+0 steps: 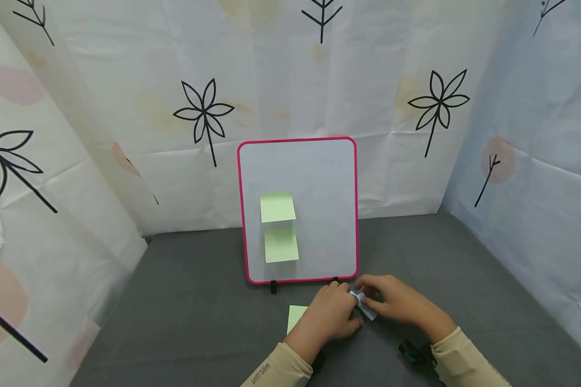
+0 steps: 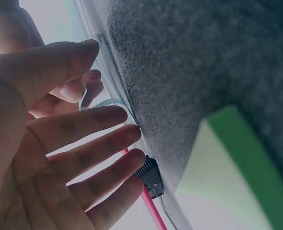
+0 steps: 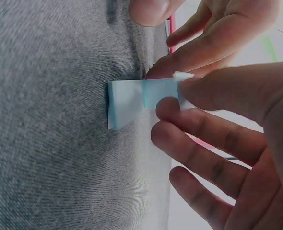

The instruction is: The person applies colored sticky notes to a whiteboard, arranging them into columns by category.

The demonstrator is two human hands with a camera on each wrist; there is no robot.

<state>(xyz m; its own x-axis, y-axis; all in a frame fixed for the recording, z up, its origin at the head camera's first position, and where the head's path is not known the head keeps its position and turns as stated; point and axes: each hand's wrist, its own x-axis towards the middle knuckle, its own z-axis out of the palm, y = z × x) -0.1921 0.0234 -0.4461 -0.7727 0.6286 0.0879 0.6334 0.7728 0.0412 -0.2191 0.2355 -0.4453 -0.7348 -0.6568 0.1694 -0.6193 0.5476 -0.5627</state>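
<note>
Nearest, a dark object with a green part (image 1: 410, 352) shows beside the right sleeve (image 1: 467, 360) (its type cannot be determined). The left hand (image 1: 330, 312) has fingers extended and apart, tips next to the blue paper strip (image 3: 127, 101); contact cannot be confirmed. The right hand (image 1: 399, 298) pinches one end of the strip between thumb and forefinger, over the gray tabletop (image 1: 198, 295). A green pad (image 1: 296, 316) is partly hidden by the left hand. Beyond, the whiteboard (image 1: 324, 209) carries two green notes (image 1: 277, 207), one above the other. Behind hangs printed fabric (image 1: 281, 80).
</note>
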